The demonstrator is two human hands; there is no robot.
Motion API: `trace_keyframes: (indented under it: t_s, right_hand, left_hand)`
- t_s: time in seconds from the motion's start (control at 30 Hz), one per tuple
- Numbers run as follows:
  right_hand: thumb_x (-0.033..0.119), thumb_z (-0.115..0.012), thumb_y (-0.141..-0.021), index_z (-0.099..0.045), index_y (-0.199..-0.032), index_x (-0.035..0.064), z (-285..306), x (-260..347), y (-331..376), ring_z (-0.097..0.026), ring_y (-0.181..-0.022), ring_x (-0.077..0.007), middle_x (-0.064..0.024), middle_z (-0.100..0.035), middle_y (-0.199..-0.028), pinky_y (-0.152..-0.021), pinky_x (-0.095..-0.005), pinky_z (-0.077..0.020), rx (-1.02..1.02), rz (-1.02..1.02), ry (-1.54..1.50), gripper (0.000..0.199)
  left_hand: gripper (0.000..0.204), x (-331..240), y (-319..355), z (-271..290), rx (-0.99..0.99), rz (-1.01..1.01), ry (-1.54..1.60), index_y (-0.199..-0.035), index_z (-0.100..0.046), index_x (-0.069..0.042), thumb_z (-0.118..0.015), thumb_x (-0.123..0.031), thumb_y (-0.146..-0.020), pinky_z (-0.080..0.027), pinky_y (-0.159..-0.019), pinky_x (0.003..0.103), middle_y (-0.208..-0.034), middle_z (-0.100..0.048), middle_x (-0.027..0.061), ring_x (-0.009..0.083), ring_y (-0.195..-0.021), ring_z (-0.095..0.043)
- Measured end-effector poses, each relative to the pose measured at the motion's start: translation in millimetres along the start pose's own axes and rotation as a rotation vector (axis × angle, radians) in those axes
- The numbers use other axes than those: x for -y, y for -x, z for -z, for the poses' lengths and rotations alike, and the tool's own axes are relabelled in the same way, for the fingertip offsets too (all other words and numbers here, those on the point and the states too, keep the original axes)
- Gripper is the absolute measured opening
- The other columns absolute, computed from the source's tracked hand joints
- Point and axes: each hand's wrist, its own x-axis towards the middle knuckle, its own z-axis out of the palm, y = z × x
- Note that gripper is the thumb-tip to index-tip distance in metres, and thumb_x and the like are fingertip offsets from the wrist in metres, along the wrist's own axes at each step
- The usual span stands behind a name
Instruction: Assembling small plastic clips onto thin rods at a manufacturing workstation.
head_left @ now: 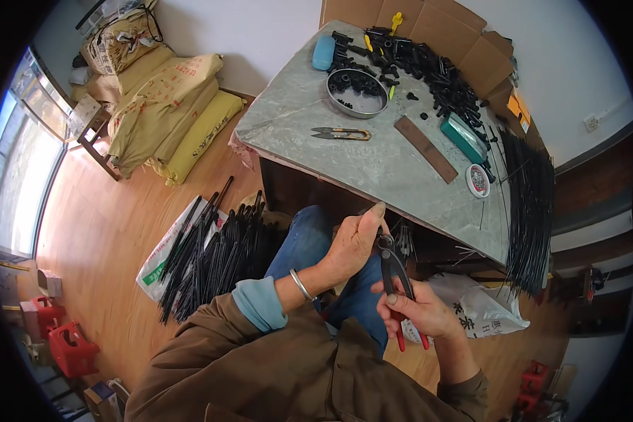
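My right hand (423, 309) is wrapped round a pair of black pincers (389, 261) with red-tipped handles, their head pointing away from me. Close by the pincers' jaws, my left hand (355, 243) is closed, thumb against fingers. Whatever it pinches is hidden by the fingers. Both hands are over my lap, just in front of the table's near edge. Some thin, light-coloured strands (404, 239) show beyond the pincers, under the table edge; I cannot tell what they belong to.
On the marble-patterned table (295, 105) are a metal bowl (359, 111) of small black parts, thread snips (341, 133), a brown bar (426, 150), a heap of black pieces (429, 67) and long black wires (531, 211). Bundled black rods (218, 253) lie left; sacks (165, 105) are stacked behind.
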Motion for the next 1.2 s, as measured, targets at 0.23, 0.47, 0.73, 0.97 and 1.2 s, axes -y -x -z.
trace_keyframes:
  t_s: [0.23,0.47,0.73,0.97,1.2]
  right_hand:
    - [0.018,-0.051,-0.097,-0.049,-0.113,0.0006,-0.4,-3.4,2.0,-0.048,-0.058,-0.0125,-0.0037,-0.052,-0.076,-0.052,-0.0288,-0.044,0.138,-0.073,-0.371,0.024]
    - [0.009,-0.058,-0.088,-0.048,-0.106,-0.0007,5.8,12.4,-11.5,-0.058,-0.084,-0.0474,-0.0298,-0.061,-0.09,-0.067,-0.0511,-0.0475,-0.469,0.107,1.234,0.023]
    - [0.01,-0.052,-0.093,-0.047,-0.118,-0.0005,13.7,21.1,1.5,-0.061,-0.069,-0.018,-0.0094,-0.063,-0.082,-0.064,-0.0318,-0.0502,-0.234,0.048,0.702,0.028]
    - [0.014,-0.052,-0.094,-0.05,-0.113,0.0018,13.3,41.9,13.9,-0.054,-0.064,-0.0097,-0.0018,-0.051,-0.069,-0.056,-0.0276,-0.0459,-0.11,-0.176,0.518,0.023]
    - [0.018,-0.055,-0.091,-0.049,-0.109,0.0004,26.5,14.7,9.3,-0.062,-0.073,-0.0351,-0.0181,-0.061,-0.074,-0.064,-0.043,-0.0475,-0.195,0.059,0.85,0.026]
  left_hand:
    - [0.059,2.7,0.8,-0.2,0.032,-0.005,-0.003,-0.07,-0.057,0.001,-0.038,-0.046,-0.1,-0.032,-0.051,0.026,-0.057,-0.043,-0.0021,0.0066,-0.057,-0.038]
    - [0.06,7.1,-1.8,0.4,0.026,-0.103,-0.027,-0.072,-0.061,-0.001,-0.033,-0.046,-0.101,-0.034,-0.052,0.023,-0.06,-0.049,-0.0014,0.0058,-0.055,-0.04]
    - [0.06,-1.6,-4.8,2.0,0.054,0.045,0.072,-0.071,-0.06,-0.002,-0.034,-0.049,-0.099,-0.03,-0.045,0.023,-0.051,-0.043,-0.0017,0.0054,-0.047,-0.037]
    - [0.06,-0.7,-2.6,-7.9,0.044,0.018,0.007,-0.068,-0.057,-0.003,-0.035,-0.049,-0.099,-0.03,-0.044,0.023,-0.05,-0.041,-0.0018,0.0058,-0.046,-0.036]
    - [0.059,15.1,-2.3,-17.5,0.037,-0.161,-0.133,-0.069,-0.059,-0.001,-0.034,-0.044,-0.101,-0.033,-0.05,0.024,-0.055,-0.043,-0.0019,0.0066,-0.053,-0.039]
